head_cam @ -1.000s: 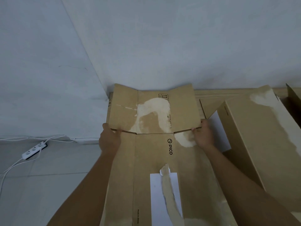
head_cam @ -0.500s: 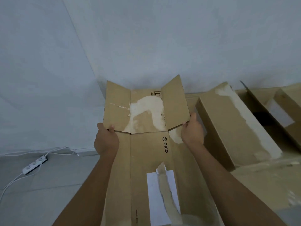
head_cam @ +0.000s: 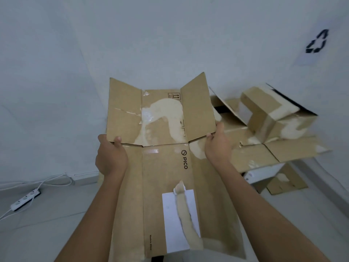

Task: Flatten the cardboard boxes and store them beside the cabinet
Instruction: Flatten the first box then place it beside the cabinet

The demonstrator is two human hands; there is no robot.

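Note:
I hold a flattened brown cardboard box marked PICO out in front of me, its top flaps standing up and a torn white label low on its face. My left hand grips its left edge where the flap folds. At the same fold on the right edge, my right hand grips the box. To the right, several other cardboard boxes lie piled against the wall, some still box-shaped with open flaps. No cabinet is in view.
White walls meet in a corner behind the held box. A white power strip with its cable lies on the grey tiled floor at the left. A paper with a recycling symbol hangs on the right wall.
My view has swung to the right, so the pile of boxes and the recycling sign came into sight. Both hands keep their grip on the flattened box, whose side flaps angle up more.

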